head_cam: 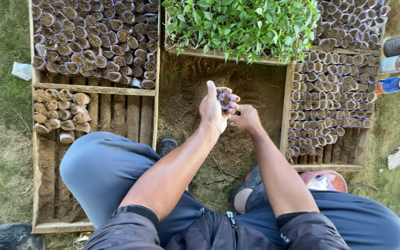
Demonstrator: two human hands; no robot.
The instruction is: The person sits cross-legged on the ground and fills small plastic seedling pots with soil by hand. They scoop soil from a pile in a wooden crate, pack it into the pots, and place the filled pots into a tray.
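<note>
The left hand (213,111) was closed around a small soil-filled seedling tube (224,99), held upright above the soil heap (195,92). The right hand (245,118) was curled just beside the tube, fingertips (234,111) pinched at its lower side; whether they gripped anything could not be determined. Left of the soil heap, a wooden crate (93,89) held filled tubes (93,41). Right of the heap, a second crate (287,106) held more filled tubes (334,97). Beyond the heap stood green seedlings (241,23). Bottles (396,74) lay further right of the heap.
</note>
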